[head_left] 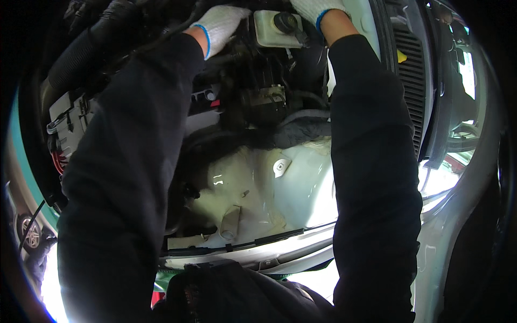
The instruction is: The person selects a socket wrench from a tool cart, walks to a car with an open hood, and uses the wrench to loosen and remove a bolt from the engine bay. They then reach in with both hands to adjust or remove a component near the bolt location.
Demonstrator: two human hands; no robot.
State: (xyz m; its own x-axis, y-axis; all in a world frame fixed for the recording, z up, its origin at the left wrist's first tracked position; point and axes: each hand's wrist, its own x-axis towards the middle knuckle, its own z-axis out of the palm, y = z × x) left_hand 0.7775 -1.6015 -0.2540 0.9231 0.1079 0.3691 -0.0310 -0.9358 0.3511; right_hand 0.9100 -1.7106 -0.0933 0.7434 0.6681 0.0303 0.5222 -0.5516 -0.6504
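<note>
I reach over an open engine bay in white knit gloves with blue cuffs. My left hand is at the top, left of a translucent fluid reservoir with a black cap, its fingers angled into dark engine parts. What it touches is unclear. My right hand is at the top edge, just right of the cap, its fingers cut off or hidden. Below the reservoir are a metal unit with lines and a dark hose.
A battery with red cables sits left, near a ribbed duct. The white inner body panel fills the lower middle. A black cowl grille and windshield edge lie right. Another car's wheel shows at far left.
</note>
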